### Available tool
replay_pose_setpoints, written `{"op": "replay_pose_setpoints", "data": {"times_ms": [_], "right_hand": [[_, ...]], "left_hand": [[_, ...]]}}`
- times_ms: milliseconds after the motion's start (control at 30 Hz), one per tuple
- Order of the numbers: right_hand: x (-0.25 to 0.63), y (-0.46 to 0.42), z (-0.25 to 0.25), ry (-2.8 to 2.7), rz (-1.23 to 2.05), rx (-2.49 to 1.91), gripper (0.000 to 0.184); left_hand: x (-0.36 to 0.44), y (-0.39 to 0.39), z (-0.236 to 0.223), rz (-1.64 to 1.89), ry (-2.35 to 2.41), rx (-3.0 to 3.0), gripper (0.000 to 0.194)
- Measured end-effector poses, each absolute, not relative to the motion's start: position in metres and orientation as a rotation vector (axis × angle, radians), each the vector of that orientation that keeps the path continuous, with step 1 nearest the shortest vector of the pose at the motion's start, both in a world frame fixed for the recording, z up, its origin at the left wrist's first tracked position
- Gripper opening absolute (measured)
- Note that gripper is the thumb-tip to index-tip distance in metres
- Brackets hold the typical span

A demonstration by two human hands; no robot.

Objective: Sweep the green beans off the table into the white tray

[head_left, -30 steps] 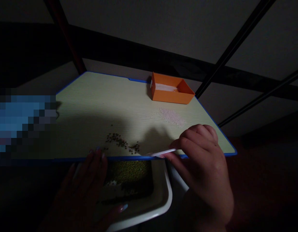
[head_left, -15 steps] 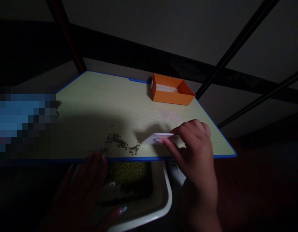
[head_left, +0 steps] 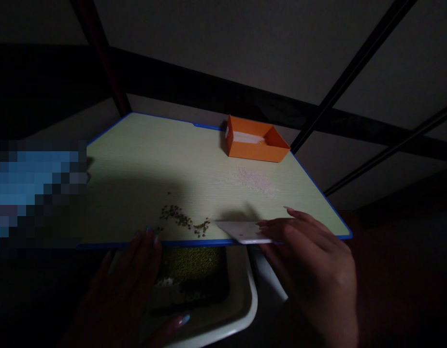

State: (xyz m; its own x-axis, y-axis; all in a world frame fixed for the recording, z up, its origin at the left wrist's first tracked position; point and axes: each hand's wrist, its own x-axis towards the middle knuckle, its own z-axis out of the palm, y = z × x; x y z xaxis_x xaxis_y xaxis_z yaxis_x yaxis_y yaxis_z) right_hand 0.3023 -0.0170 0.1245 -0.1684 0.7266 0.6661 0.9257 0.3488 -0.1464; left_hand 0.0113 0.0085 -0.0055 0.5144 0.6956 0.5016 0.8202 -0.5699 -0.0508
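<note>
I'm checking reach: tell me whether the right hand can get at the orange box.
Probably yes: only a pale pile lies between the right hand, holding a flat white tool, and the orange box.

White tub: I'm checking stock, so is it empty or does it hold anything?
Not empty: green grains lie inside the white tub, below its rim. The left hand hides its left side.

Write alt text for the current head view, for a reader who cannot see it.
The right hand holds a flat white tool at the front of a blue-edged table, near scattered beans. The left hand is open over a white tub of greenish beans; beyond, pale grains lie near an orange box.
</note>
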Motion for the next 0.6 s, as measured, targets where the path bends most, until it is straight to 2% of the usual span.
{"op": "replay_pose_setpoints", "data": {"times_ms": [400, 600], "right_hand": [[0.289, -0.007, 0.120, -2.004, -0.471, -1.467, 0.029], [0.285, -0.005, 0.122, -2.022, -0.480, -1.457, 0.033]], "left_hand": [[0.016, 0.011, 0.002, -0.641, -1.204, -2.472, 0.097], [0.014, 0.013, 0.001, -0.633, -1.189, -2.472, 0.103]]}}
